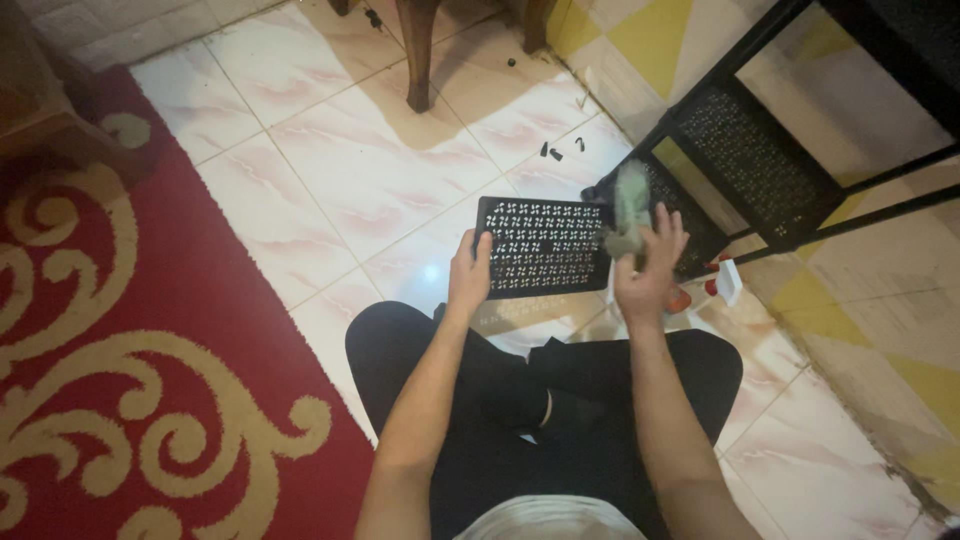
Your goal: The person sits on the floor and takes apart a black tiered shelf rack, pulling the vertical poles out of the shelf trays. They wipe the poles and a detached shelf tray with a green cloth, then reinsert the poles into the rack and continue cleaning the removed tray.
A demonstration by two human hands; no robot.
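The flat black perforated plastic panel point(545, 247) lies long axis running nine to three, just above the floor before the knees. The left hand point(468, 277) grasps its nine-o'clock edge. The right hand point(645, 265), at the panel's three o'clock, clenches a blurred grey cloth point(628, 215).

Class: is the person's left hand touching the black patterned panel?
Touching. The head view shows the left hand gripping the black patterned panel at its left edge.

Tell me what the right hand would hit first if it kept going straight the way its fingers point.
Probably the black rack: the right hand, holding a blurred grey cloth, points up-frame toward its perforated shelf. Depth is unclear.
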